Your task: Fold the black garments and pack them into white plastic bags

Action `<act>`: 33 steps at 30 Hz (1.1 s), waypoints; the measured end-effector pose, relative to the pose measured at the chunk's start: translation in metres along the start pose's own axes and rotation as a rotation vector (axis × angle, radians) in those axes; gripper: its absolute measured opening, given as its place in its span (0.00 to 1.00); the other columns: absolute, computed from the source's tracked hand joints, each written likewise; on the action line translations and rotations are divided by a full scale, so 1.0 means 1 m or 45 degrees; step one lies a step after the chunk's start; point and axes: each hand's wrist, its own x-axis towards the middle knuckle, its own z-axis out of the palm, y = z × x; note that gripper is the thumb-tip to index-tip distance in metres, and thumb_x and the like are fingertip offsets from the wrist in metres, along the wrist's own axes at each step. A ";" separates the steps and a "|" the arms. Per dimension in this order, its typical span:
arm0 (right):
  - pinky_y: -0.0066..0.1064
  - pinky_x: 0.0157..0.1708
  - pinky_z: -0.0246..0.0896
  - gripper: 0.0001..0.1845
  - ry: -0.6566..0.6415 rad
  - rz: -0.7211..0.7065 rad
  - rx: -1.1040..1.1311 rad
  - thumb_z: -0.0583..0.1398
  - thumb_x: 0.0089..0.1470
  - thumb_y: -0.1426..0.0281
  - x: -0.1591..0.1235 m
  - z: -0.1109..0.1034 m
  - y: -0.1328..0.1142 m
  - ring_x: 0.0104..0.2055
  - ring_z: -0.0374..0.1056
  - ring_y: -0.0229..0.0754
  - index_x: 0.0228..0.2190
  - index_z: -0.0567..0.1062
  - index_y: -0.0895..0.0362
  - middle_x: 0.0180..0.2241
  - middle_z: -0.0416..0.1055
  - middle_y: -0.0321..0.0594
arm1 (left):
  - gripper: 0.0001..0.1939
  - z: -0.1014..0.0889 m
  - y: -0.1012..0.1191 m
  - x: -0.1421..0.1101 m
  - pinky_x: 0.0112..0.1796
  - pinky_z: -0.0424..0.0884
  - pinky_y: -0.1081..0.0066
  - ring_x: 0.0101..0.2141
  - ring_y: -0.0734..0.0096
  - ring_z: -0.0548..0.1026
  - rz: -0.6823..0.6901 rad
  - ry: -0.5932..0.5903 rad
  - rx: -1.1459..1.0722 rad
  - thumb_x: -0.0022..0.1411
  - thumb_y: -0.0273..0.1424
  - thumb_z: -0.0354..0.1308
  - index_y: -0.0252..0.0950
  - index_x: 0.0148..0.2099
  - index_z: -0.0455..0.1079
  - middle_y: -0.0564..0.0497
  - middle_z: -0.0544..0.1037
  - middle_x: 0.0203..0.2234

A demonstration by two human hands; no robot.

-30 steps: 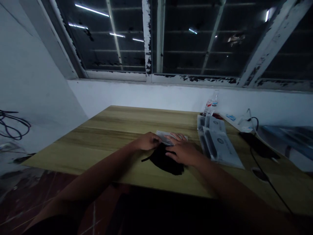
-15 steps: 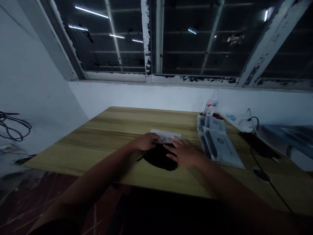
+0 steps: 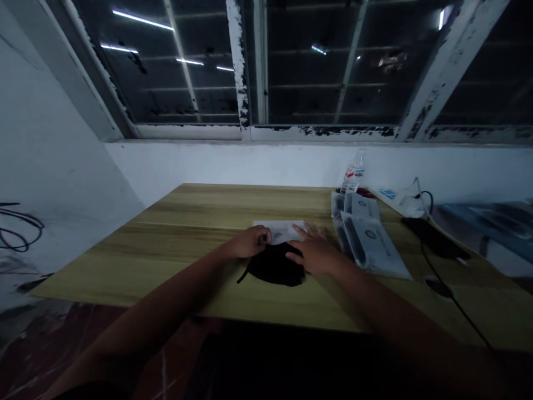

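A black cloth piece with a thin cord (image 3: 277, 266), its kind unclear, lies on the wooden table. Its far edge meets a whitish packet (image 3: 280, 230); whether it is inside cannot be made out. My left hand (image 3: 250, 241) has its fingers closed in a pinch at the packet's near left edge. With fingers spread, my right hand (image 3: 314, 250) rests flat over the packet's right side and the cloth's upper right corner.
Several filled flat packets (image 3: 377, 244) lie to the right, before a clear plastic bottle (image 3: 353, 172). Farther right are a dark phone-like slab (image 3: 435, 238) with a cable and a cable hole (image 3: 438, 287). The wooden table (image 3: 200, 208) meets a white wall under the window.
More of the packet shows between my hands, and its near edge has come down toward the cloth. My right fingers have shifted and spread. The view has moved slightly.
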 end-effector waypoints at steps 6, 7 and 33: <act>0.61 0.70 0.39 0.24 0.246 -0.315 0.036 0.55 0.69 0.59 -0.024 -0.031 -0.043 0.70 0.57 0.60 0.61 0.74 0.54 0.64 0.68 0.49 | 0.12 -0.006 0.005 -0.003 0.46 0.69 0.66 0.42 0.61 0.74 0.067 0.004 0.228 0.56 0.23 0.56 0.35 0.43 0.73 0.46 0.76 0.39; 0.58 0.68 0.49 0.29 0.224 -0.332 0.089 0.56 0.68 0.54 -0.032 -0.033 -0.054 0.66 0.63 0.60 0.62 0.72 0.56 0.63 0.70 0.51 | 0.08 -0.009 0.005 -0.004 0.47 0.69 0.65 0.43 0.61 0.74 0.149 -0.036 0.179 0.59 0.25 0.56 0.35 0.41 0.73 0.46 0.76 0.39; 0.64 0.62 0.57 0.34 -0.015 -0.265 -0.105 0.54 0.68 0.58 -0.058 0.023 -0.098 0.68 0.57 0.75 0.67 0.65 0.64 0.68 0.58 0.65 | 0.25 0.003 -0.019 0.010 0.71 0.47 0.56 0.72 0.61 0.55 0.303 -0.312 -0.227 0.77 0.46 0.45 0.44 0.67 0.69 0.47 0.63 0.70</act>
